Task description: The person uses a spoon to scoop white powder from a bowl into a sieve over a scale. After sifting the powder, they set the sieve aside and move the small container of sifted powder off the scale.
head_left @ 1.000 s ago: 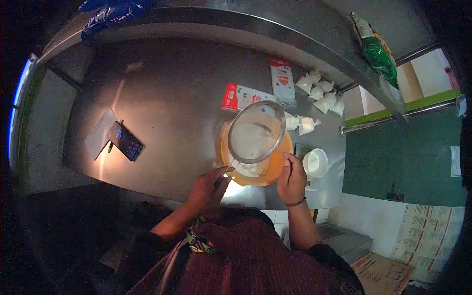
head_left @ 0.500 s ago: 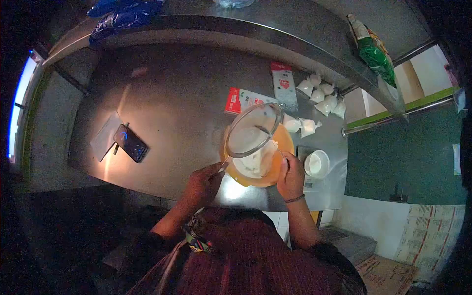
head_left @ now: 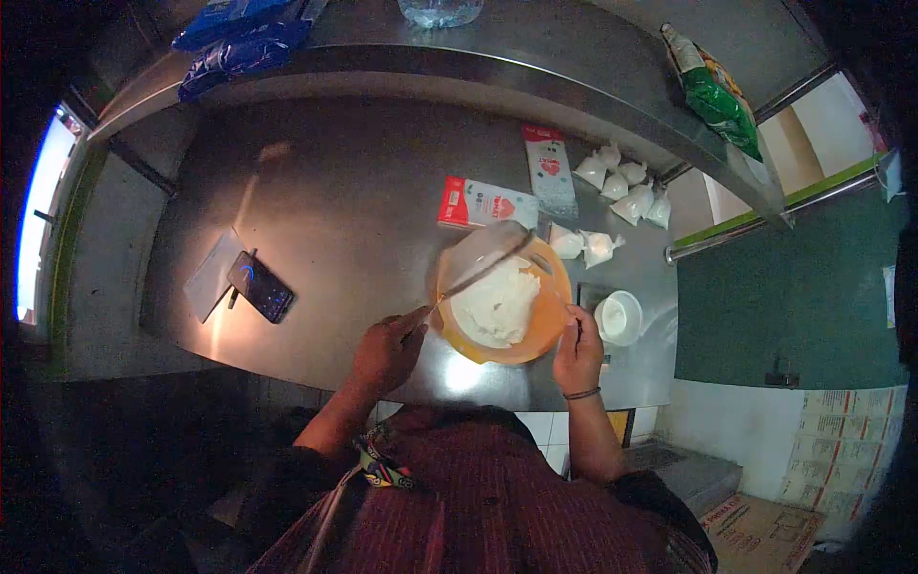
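My left hand (head_left: 390, 352) is closed round the handle of a round metal sieve (head_left: 485, 251). The sieve is tilted steeply over the far left part of an orange bowl (head_left: 549, 323), its rim seen almost edge-on. A heap of white powder (head_left: 497, 304), which looks like flour, lies in the bowl. At the bowl's right side, my right hand (head_left: 579, 356) grips the rim between thumb and fingers. Just right of that hand stands a white tub (head_left: 618, 319) with white contents, on what looks like a scale, partly hidden.
Behind the bowl lie two red-and-white packets (head_left: 488, 202) (head_left: 548, 163) and several small tied bags of white powder (head_left: 631, 191). A phone (head_left: 261, 287) leans on a stand at the left. A metal shelf (head_left: 535, 72) with blue packages (head_left: 239, 48) overhangs the back.
The sieve has tipped from facing me to nearly edge-on, uncovering more of the flour. My right hand has shifted slightly right and down along the bowl's rim.
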The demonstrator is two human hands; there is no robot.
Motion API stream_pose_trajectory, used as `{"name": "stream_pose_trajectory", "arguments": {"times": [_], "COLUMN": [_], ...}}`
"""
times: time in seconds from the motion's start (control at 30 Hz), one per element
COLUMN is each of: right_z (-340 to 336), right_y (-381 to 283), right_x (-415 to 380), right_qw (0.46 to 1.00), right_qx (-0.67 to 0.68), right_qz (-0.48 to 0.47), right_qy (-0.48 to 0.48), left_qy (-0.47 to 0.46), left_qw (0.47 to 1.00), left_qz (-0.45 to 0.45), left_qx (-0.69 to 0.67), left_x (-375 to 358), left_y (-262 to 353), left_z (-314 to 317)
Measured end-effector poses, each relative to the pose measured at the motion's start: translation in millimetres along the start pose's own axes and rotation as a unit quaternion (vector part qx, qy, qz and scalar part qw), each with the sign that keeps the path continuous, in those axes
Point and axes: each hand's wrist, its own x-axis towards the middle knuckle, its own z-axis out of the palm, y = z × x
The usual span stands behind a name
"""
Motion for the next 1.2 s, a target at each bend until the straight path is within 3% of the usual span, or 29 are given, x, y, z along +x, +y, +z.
{"name": "stream_pose_trajectory", "arguments": {"times": [0.07, 0.3, 0.5, 0.67, 0.73, 0.8, 0.83, 0.9, 1.0, 1.07, 1.2], "right_z": [-4.8, -14.4, -31.2, -28.5, -26.8, -24.4, -24.4, -24.0, -18.4, -18.6, -18.7], "right_y": [-11.2, -4.8, -8.5, -26.2, -45.5, -53.9, -54.1, -55.1, -62.2, -60.7, -57.7], "right_x": [0.4, 0.3, 6.3, 9.8, 8.5, 11.7, 13.4, 14.6, 10.9, 7.2, 3.5], "right_qw": [1.000, 0.998, 0.996, 0.996, 0.999, 0.994, 0.994, 0.989, 0.989, 0.991, 0.990], "right_qx": [0.019, -0.003, -0.075, -0.039, -0.008, -0.013, -0.022, -0.074, -0.038, -0.031, -0.030], "right_qz": [0.009, 0.053, 0.030, -0.028, -0.013, -0.113, -0.106, -0.103, -0.139, -0.116, -0.106], "right_qy": [0.021, 0.028, 0.045, 0.070, 0.035, 0.005, 0.014, -0.081, -0.036, -0.060, -0.086], "left_qy": [-0.045, -0.064, -0.052, -0.064, -0.065, -0.068, -0.052, -0.042, -0.047, -0.050, -0.023], "left_qw": [0.998, 0.993, 0.990, 0.986, 0.984, 0.982, 0.987, 0.991, 0.987, 0.991, 0.992], "left_qz": [-0.014, 0.004, 0.036, -0.004, 0.006, 0.021, 0.029, 0.045, 0.033, -0.003, 0.035], "left_qx": [0.031, 0.097, 0.129, 0.152, 0.164, 0.174, 0.150, 0.121, 0.147, 0.126, 0.120], "left_x": [-1.0, -1.6, -5.9, -4.6, -3.3, -0.7, -0.8, -1.1, -0.4, -2.0, -5.5], "left_y": [-6.1, -1.9, -5.3, 5.8, 4.2, 2.7, 2.7, 4.4, 6.4, 7.3, 9.8], "left_z": [0.4, -1.5, -2.3, -10.3, -7.3, -5.2, -5.3, -4.9, -2.9, 0.6, 3.9]}}
